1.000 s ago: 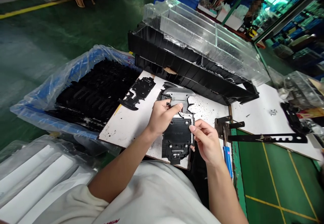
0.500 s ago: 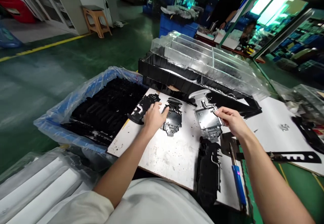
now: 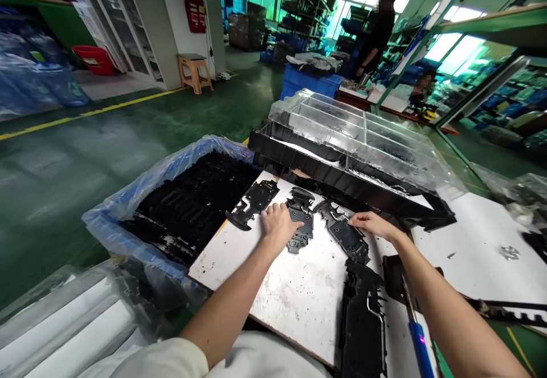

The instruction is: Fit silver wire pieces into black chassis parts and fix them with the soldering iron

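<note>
On a white board point(image 3: 299, 292) lie several flat black plastic plates that look like toy-car chassis. My left hand point(image 3: 278, 228) rests at the left edge of the middle plate point(image 3: 301, 218), its thumb over the plate and its fingers apart. Another plate point(image 3: 256, 198) lies to the left of that hand. My right hand point(image 3: 372, 224) pinches the edge of the right-hand plate point(image 3: 348, 238), which lies slanted near the board's back. Closer to my body is a stack of similar plates point(image 3: 363, 321), with a bent silvery strip on the top one. A blue-handled screwdriver point(image 3: 419, 344) lies beside the stack.
A blue bin point(image 3: 100, 221) lined with clear plastic, full of black parts, stands at the left. Behind the board is a black tray point(image 3: 299, 158) with clear plastic trays point(image 3: 363, 121) on it. Small metal pieces point(image 3: 508, 252) lie at right. A person point(image 3: 376, 36) stands farther back.
The right-hand plate, tilted up and shining earlier, now lies lower and flatter, with my right hand still on it. My left hand's thumb has come over the middle plate. The view has tipped upward.
</note>
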### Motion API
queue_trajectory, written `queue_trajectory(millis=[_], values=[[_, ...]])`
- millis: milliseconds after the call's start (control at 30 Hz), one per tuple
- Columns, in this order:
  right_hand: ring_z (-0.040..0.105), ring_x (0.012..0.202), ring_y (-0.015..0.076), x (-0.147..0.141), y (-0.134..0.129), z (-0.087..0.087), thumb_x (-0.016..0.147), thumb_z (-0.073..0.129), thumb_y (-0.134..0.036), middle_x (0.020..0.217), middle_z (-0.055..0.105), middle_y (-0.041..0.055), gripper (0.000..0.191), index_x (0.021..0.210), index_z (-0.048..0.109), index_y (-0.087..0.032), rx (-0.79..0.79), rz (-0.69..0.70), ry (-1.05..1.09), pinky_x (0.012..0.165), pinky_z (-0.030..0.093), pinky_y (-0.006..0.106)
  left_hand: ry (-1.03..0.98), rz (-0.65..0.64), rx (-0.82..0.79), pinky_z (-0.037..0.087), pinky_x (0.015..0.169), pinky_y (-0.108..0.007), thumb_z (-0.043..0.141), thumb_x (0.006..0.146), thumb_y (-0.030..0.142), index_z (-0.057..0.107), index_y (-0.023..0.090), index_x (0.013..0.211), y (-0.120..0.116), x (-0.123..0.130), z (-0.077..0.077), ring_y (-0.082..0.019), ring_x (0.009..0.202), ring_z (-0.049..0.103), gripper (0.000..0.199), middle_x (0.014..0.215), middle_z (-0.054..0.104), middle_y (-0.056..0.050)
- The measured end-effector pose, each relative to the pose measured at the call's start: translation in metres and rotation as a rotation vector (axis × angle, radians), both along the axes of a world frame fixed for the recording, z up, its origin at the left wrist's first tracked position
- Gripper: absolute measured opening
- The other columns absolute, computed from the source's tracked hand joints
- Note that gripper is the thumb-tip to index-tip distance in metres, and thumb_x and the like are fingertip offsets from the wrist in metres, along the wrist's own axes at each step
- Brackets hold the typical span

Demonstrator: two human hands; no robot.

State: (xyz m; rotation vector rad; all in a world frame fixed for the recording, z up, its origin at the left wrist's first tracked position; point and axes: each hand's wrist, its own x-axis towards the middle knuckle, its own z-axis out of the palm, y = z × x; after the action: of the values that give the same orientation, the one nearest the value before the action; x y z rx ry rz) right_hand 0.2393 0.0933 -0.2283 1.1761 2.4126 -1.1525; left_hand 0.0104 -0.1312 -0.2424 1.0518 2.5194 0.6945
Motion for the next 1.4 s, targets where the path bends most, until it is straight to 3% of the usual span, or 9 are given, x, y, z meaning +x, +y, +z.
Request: queue_trajectory(millis=[167, 333, 500, 600, 667, 867, 1200, 1300, 1400], values=[[0.065, 0.08, 0.0149, -0.005, -0.007, 0.017, 0.099, 0.063, -0.04, 0.095, 0.066, 0.0026, 0.026, 0.102, 0.065, -0.013, 0.163, -0.009, -0.127, 0.072, 0.058, 0.031, -0.144, 0.042, 0.114, 0.036, 0.101, -0.048, 0.082, 0.072, 0.037, 0.061, 0.018, 0.086, -0.005, -0.017, 0.01, -0.037, 0.115, 0.059, 0.031, 0.108, 0.07, -0.016], [0.063, 0.073, 0.0126, -0.023, -0.007, 0.081, 0.099, 0.064, -0.042, 0.091, 0.066, 0.0022, 0.028, 0.102, 0.066, -0.015, 0.3, -0.009, -0.108, 0.068, 0.057, 0.029, -0.413, 0.046, 0.33, 0.042, 0.074, -0.031, 0.068, 0.077, 0.03, 0.04, 0.022, 0.064, -0.029, -0.046, 0.026, -0.021, 0.073, 0.059, 0.032, 0.06, 0.048, 0.003], [0.066, 0.096, 0.0191, -0.078, 0.028, 0.138, 0.102, 0.058, -0.043, 0.115, 0.065, 0.0086, 0.033, 0.121, 0.062, -0.016, 0.529, -0.167, -0.07, 0.085, 0.058, 0.038, -0.787, 0.075, 0.505, 0.049, 0.066, -0.028, 0.062, 0.076, 0.039, 0.051, 0.022, 0.08, -0.057, -0.045, 0.045, -0.019, 0.071, 0.063, 0.021, 0.071, 0.059, 0.002], [0.066, 0.101, 0.0213, -0.113, 0.036, 0.138, 0.099, 0.064, -0.041, 0.118, 0.065, 0.0089, 0.034, 0.12, 0.063, -0.015, 0.544, -0.18, -0.145, 0.088, 0.058, 0.041, -0.969, 0.139, 0.53, 0.055, 0.066, -0.035, 0.064, 0.075, 0.037, 0.059, 0.021, 0.111, -0.088, -0.028, 0.047, -0.024, 0.073, 0.07, 0.04, 0.083, 0.07, -0.004], [0.065, 0.106, 0.0225, -0.129, 0.032, 0.13, 0.098, 0.065, -0.04, 0.122, 0.064, 0.0096, 0.033, 0.121, 0.063, -0.016, 0.56, -0.177, -0.187, 0.091, 0.058, 0.043, -1.182, 0.292, 0.555, 0.057, 0.065, -0.036, 0.071, 0.072, 0.033, 0.059, 0.024, 0.122, -0.114, -0.016, 0.04, -0.026, 0.073, 0.073, 0.052, 0.086, 0.073, -0.006], [0.064, 0.109, 0.0236, -0.14, 0.022, 0.12, 0.098, 0.065, -0.039, 0.126, 0.062, 0.0106, 0.036, 0.126, 0.061, -0.016, 0.581, -0.198, -0.231, 0.092, 0.057, 0.045, -1.63, 0.571, 0.62, 0.06, 0.07, -0.041, 0.071, 0.068, 0.017, 0.064, 0.025, 0.127, -0.173, 0.007, 0.023, -0.033, 0.084, 0.077, 0.06, 0.092, 0.078, -0.007], [0.066, 0.107, 0.0239, -0.102, -0.004, 0.151, 0.097, 0.066, -0.039, 0.112, 0.068, 0.009, 0.026, 0.107, 0.069, -0.015, 0.711, -0.253, 0.009, 0.098, 0.053, 0.046, -1.958, 0.389, 0.556, 0.061, 0.076, -0.046, 0.067, 0.082, 0.031, 0.065, 0.015, 0.133, -0.16, 0.009, 0.052, -0.036, 0.086, 0.077, 0.054, 0.099, 0.079, -0.016], [0.069, 0.099, 0.0258, -0.074, -0.041, 0.162, 0.101, 0.055, -0.041, 0.102, 0.07, 0.0093, 0.03, 0.098, 0.075, -0.018, 0.759, -0.271, 0.273, 0.097, 0.052, 0.04, -1.98, 0.251, 0.584, 0.06, 0.082, -0.048, 0.065, 0.086, 0.035, 0.067, 0.012, 0.13, -0.146, 0.009, 0.06, -0.035, 0.089, 0.076, 0.05, 0.1, 0.078, -0.017], [0.067, 0.067, 0.0184, -0.051, -0.101, 0.157, 0.104, 0.041, -0.053, 0.082, 0.068, 0.0043, 0.045, 0.108, 0.074, -0.022, 0.667, -0.305, 0.576, 0.071, 0.059, 0.034, -2.021, 0.102, 0.588, 0.059, 0.084, -0.048, 0.063, 0.087, 0.037, 0.068, 0.011, 0.127, -0.129, 0.015, 0.073, -0.035, 0.091, 0.076, 0.048, 0.101, 0.078, -0.017]])
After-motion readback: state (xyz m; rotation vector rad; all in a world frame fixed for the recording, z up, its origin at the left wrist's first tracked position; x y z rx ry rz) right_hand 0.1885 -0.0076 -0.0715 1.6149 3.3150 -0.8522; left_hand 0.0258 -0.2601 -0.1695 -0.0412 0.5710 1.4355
